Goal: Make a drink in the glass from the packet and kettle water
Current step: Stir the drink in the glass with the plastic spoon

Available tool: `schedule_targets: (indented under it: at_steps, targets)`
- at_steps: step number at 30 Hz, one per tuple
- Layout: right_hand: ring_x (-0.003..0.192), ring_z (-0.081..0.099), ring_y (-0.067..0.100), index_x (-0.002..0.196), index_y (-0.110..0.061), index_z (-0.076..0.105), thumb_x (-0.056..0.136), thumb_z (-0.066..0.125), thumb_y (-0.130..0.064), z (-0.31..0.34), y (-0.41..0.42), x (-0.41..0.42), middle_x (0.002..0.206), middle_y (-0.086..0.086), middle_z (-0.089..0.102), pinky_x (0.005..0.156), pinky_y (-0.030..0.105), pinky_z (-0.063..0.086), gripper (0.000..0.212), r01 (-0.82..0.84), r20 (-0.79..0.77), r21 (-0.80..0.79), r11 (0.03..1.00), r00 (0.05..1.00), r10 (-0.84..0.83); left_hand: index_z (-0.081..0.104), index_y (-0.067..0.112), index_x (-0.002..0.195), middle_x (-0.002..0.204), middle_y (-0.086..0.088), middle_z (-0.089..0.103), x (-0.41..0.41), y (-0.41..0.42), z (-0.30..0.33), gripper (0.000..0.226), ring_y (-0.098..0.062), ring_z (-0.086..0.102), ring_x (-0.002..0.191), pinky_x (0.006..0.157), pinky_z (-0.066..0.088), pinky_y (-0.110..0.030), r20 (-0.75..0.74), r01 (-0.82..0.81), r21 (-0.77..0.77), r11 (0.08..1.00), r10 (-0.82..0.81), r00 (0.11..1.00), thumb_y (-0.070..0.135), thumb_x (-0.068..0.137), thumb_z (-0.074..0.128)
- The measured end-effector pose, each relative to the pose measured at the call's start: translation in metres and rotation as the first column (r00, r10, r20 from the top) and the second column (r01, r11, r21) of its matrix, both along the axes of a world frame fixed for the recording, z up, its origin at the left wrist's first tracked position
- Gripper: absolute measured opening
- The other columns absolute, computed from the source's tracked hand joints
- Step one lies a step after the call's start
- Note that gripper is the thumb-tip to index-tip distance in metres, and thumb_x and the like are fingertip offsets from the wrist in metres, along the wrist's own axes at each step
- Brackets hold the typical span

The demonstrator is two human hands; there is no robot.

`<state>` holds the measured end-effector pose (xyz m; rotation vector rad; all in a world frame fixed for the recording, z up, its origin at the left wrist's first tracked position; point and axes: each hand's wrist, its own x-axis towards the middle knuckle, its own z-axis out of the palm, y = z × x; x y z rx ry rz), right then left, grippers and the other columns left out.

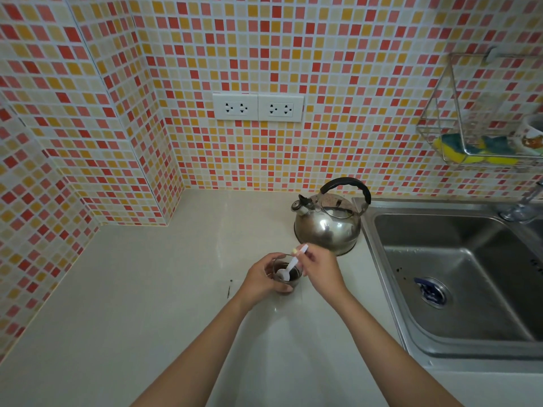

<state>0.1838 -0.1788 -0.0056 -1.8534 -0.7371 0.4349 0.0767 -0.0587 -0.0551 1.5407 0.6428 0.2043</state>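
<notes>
A small clear glass (293, 279) holding dark brown liquid stands on the cream counter (147, 289). My left hand (261, 279) wraps around its left side. My right hand (318, 268) pinches the handle of a white plastic spoon (291, 265), whose bowl sits inside the glass. A steel kettle (329, 224) with a black handle stands upright just behind the glass, its spout pointing left. A thin dark strip (229, 289) lies on the counter left of my left wrist; I cannot tell whether it is part of the packet.
A steel sink (458, 277) with a drain strainer fills the right side, its tap (526, 204) at the back. A wire rack (482, 127) with sponges hangs on the tiled wall. Two wall sockets (258, 107) sit above the counter.
</notes>
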Motion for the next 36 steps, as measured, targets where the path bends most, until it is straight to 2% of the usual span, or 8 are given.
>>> schedule_targets:
  at_steps: [3, 8, 13, 16, 19, 26, 30, 36]
  targets:
    - [0.055, 0.05, 0.003, 0.075, -0.006, 0.068, 0.089, 0.059, -0.015, -0.006, 0.0, -0.003, 0.061, -0.007, 0.06, 0.06, 0.03, 0.043, 0.019, -0.089, 0.077, -0.082, 0.993, 0.992, 0.095, 0.062, 0.017, 0.121, 0.115, -0.007, 0.071, -0.001, 0.0, 0.0, 0.075, -0.025, 0.065, 0.11, 0.093, 0.055, -0.031, 0.004, 0.001, 0.014, 1.0, -0.001, 1.0, -0.007, 0.053, 0.085]
    - [0.067, 0.058, 0.021, 0.084, -0.005, 0.065, 0.092, 0.055, -0.015, -0.011, 0.0, 0.004, 0.073, 0.008, 0.064, 0.065, 0.032, 0.046, 0.017, 0.059, 0.095, -0.176, 0.983, 0.995, -0.043, 0.06, 0.017, 0.125, 0.121, -0.008, 0.068, -0.001, 0.0, 0.001, 0.08, -0.025, 0.063, 0.113, 0.101, 0.051, -0.038, -0.019, -0.002, 0.03, 1.0, 0.002, 1.0, -0.003, 0.053, 0.087]
    - [0.056, 0.05, 0.011, 0.075, -0.013, 0.066, 0.091, 0.057, -0.014, -0.004, 0.006, -0.003, 0.058, -0.004, 0.056, 0.059, 0.029, 0.041, 0.018, -0.068, 0.063, -0.118, 0.991, 0.995, 0.075, 0.062, 0.018, 0.121, 0.115, -0.008, 0.071, -0.001, 0.001, 0.001, 0.077, -0.027, 0.066, 0.109, 0.096, 0.054, -0.037, -0.021, 0.001, 0.034, 0.999, 0.0, 1.0, -0.003, 0.051, 0.087]
    - [0.069, 0.058, 0.021, 0.081, -0.01, 0.066, 0.093, 0.054, -0.02, -0.001, 0.004, 0.003, 0.072, 0.005, 0.064, 0.062, 0.036, 0.047, 0.02, -0.068, 0.22, -0.215, 0.974, 0.969, 0.116, 0.061, 0.019, 0.121, 0.117, -0.007, 0.069, 0.0, 0.002, 0.003, 0.079, -0.026, 0.064, 0.11, 0.098, 0.053, -0.038, -0.043, 0.008, 0.047, 0.999, -0.006, 0.999, 0.0, 0.05, 0.088]
    - [0.069, 0.06, 0.028, 0.075, -0.009, 0.064, 0.091, 0.055, -0.02, -0.002, 0.003, 0.001, 0.07, 0.012, 0.065, 0.063, 0.041, 0.05, 0.021, -0.082, 0.188, -0.229, 0.97, 0.974, 0.127, 0.062, 0.019, 0.12, 0.115, -0.005, 0.07, 0.001, 0.002, 0.004, 0.078, -0.025, 0.065, 0.109, 0.097, 0.054, -0.038, -0.054, 0.012, 0.055, 0.998, -0.009, 0.998, 0.003, 0.049, 0.089]
    - [0.072, 0.058, 0.021, 0.083, -0.013, 0.066, 0.092, 0.053, -0.024, 0.003, 0.003, 0.0, 0.076, 0.003, 0.066, 0.064, 0.036, 0.047, 0.019, -0.068, 0.344, -0.304, 0.95, 0.922, 0.176, 0.062, 0.019, 0.119, 0.114, -0.005, 0.07, -0.001, 0.001, 0.004, 0.076, -0.022, 0.066, 0.106, 0.094, 0.054, -0.033, -0.046, 0.008, 0.057, 0.998, -0.006, 0.999, 0.001, 0.05, 0.089]
    - [0.071, 0.059, 0.028, 0.081, -0.011, 0.068, 0.091, 0.056, -0.023, 0.005, 0.006, -0.006, 0.073, 0.01, 0.065, 0.065, 0.04, 0.049, 0.02, -0.133, 0.206, -0.264, 0.955, 0.96, 0.19, 0.064, 0.018, 0.116, 0.108, -0.006, 0.073, 0.0, 0.001, 0.004, 0.073, -0.025, 0.068, 0.103, 0.091, 0.056, -0.035, -0.037, 0.01, 0.064, 0.998, -0.008, 0.999, 0.001, 0.049, 0.088]
    - [0.073, 0.06, 0.024, 0.085, -0.013, 0.067, 0.093, 0.053, -0.026, 0.006, 0.005, 0.002, 0.078, 0.005, 0.067, 0.064, 0.038, 0.049, 0.02, -0.051, 0.342, -0.326, 0.944, 0.925, 0.168, 0.062, 0.016, 0.12, 0.115, -0.009, 0.07, -0.001, 0.002, 0.003, 0.077, -0.027, 0.065, 0.108, 0.097, 0.053, -0.039, -0.043, 0.012, 0.061, 0.998, -0.009, 0.999, -0.001, 0.05, 0.088]
